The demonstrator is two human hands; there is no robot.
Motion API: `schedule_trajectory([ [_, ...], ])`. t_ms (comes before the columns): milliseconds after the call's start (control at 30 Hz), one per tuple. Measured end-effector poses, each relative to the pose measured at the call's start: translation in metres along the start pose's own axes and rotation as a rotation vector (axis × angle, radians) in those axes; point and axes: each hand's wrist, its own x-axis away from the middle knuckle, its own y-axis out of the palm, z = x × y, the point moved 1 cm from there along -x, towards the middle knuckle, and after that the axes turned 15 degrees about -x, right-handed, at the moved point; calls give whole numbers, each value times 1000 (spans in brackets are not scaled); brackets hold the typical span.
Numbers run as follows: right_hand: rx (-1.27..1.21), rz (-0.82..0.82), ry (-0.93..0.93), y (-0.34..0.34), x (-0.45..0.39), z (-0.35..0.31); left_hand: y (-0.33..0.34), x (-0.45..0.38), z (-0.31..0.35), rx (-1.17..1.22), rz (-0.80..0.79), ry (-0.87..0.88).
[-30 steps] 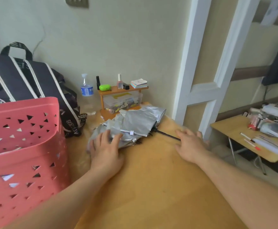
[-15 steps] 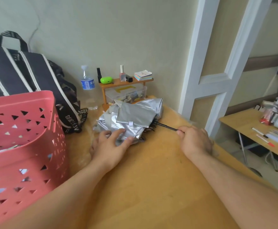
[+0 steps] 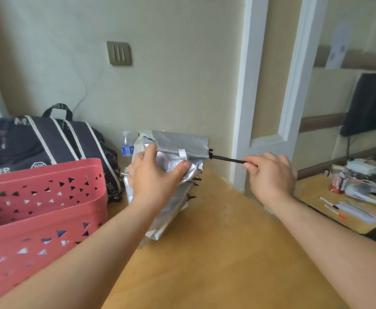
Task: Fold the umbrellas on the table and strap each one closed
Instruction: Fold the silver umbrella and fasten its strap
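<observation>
Both hands are lifting the silver umbrella [image 3: 173,157] off the desk [image 3: 216,253] — left hand [image 3: 154,177] clutching canopy, right hand [image 3: 269,172] pinching the black shaft [image 3: 227,159] (strap probably dangling). Next: gathering folds — then strapping.

Camera: one wide-angle view, worn on the person's head.
Facing: forward and slightly down, across the table [image 3: 216,253] toward the wall [image 3: 171,85].
Nearness: close; both forearms run in from the bottom edge.
</observation>
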Motion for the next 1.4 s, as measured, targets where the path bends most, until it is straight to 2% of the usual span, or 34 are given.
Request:
schedule_trajectory([
  [100,-5,30,-19,-31,4,-18,-37,12,25,-84,57,18],
  [233,-31,43,-45,-62,18,-39,-83,25,51,-291,299,258],
  [433,-4,75,-130,-93,35,-55,-127,44,78,-288,231,286],
  [600,133,104,-166,-116,36,-37,-163,50,81,-251,287,303],
  [633,138,112,-154,-120,35,-34,-169,51,83,-271,259,307],
  [700,99,127,-97,-127,34,-27,-178,53,87,-172,80,313],
  [800,26,145,-4,-127,32,-21,-184,64,98,303,-336,285],
  [867,-12,131,15,-125,33,-18,-184,71,105,477,-509,299],
  [967,-31,56,-32,-120,36,-17,-190,69,117,634,-550,298],
  [1067,79,-7,-79,-115,37,-15,-199,56,124,807,-597,231],
  [1200,210,-100,-122,-103,39,-6,-201,37,122,762,-595,150],
  [1400,126,-182,-82,-76,39,6,-168,16,103,753,-663,-10],
])
